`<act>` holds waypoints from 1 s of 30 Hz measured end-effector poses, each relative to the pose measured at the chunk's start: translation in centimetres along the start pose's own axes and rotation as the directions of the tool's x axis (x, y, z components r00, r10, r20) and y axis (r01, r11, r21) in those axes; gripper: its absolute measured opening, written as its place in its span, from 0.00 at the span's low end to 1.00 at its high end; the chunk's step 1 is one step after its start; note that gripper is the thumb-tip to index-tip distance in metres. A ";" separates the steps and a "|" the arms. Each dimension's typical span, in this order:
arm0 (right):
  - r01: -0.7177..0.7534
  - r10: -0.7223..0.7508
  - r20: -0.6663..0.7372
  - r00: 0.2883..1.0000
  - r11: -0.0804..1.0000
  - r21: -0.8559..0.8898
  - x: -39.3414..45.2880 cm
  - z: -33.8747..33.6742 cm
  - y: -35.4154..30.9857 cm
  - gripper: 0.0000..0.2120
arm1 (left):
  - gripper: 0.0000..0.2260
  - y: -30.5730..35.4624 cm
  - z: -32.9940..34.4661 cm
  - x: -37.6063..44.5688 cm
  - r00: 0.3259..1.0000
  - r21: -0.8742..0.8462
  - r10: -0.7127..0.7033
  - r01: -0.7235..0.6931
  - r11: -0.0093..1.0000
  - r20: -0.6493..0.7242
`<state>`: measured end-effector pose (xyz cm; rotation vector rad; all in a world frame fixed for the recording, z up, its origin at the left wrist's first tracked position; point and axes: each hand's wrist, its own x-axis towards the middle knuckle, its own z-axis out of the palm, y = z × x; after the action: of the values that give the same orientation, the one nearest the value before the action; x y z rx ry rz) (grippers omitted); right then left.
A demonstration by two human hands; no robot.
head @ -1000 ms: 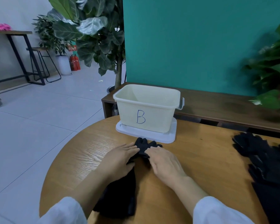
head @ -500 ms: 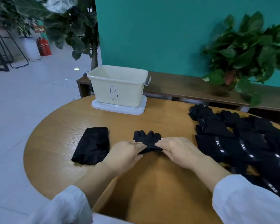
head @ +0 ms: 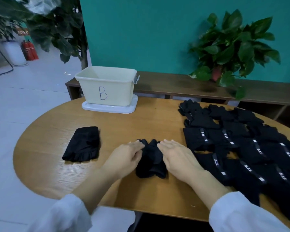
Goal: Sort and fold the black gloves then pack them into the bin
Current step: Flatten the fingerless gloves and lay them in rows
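You saw a hand-drawn blue "B" on the front wall of the cream plastic bin (head: 107, 91) | white "5.11" on the strap tabs of the spread black fabric gloves (head: 241, 148) | red wall sign (head: 23, 32) at far left was unreadable.

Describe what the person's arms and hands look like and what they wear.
Both hands, the left hand and the right hand, are bare: no gloves, rings or watch show. Each forearm is uncovered up to a loose white sleeve, the left sleeve and the right sleeve, bunched near the elbow.
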<state>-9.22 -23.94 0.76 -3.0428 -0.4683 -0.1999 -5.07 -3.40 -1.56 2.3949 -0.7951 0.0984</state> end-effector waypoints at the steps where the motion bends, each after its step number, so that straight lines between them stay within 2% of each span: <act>1: -0.031 0.030 0.018 0.999 0.999 0.016 0.7 0.4 -0.5 0.22 | 0.16 0.2 0.4 0.8 1.000 0.063 -0.011 0.010 0.998 0.011; 3: -0.078 0.075 0.086 0.993 0.997 0.029 1.7 1.9 -1.3 0.25 | 0.22 0.2 1.8 1.8 0.992 0.219 -0.034 0.006 0.976 0.123; 5: -0.102 0.093 0.189 0.977 0.994 0.041 2.0 3.5 -1.4 0.27 | 0.32 -0.2 3.1 1.6 0.964 0.392 -0.082 -0.024 0.919 0.252; 7: -0.104 0.084 0.258 0.962 0.992 0.067 1.7 4.7 -0.9 0.28 | 0.45 -0.8 4.0 0.8 0.955 0.442 -0.093 -0.042 0.896 0.280; 9: -0.078 0.061 0.253 0.966 0.995 0.060 1.5 5.3 -0.2 0.28 | 0.49 -1.3 4.4 0.5 0.966 0.456 -0.082 -0.041 0.889 0.247; 15: -0.098 0.085 0.245 0.966 0.994 0.039 1.9 5.5 0.3 0.29 | 0.46 -2.1 4.6 1.1 0.972 0.462 -0.080 -0.032 0.886 0.221; 19: -0.158 0.156 0.268 0.951 0.987 -0.016 2.1 5.4 0.4 0.37 | 0.45 -2.0 4.5 0.9 0.975 0.472 -0.112 0.007 0.882 0.193; 23: -0.208 0.180 0.292 0.940 0.976 0.070 2.4 3.7 0.3 0.34 | 0.49 -2.5 2.9 0.3 0.981 0.438 -0.119 0.041 0.898 0.152; 30: -0.131 0.113 0.168 0.979 0.986 0.099 4.4 0.1 -2.3 0.26 | 0.43 -4.7 -2.4 -1.1 0.992 0.434 -0.121 0.093 0.896 0.038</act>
<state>-5.72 -20.45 1.36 -2.9787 -0.2880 0.0768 -3.06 1.55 -2.39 2.8706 -0.7259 0.1697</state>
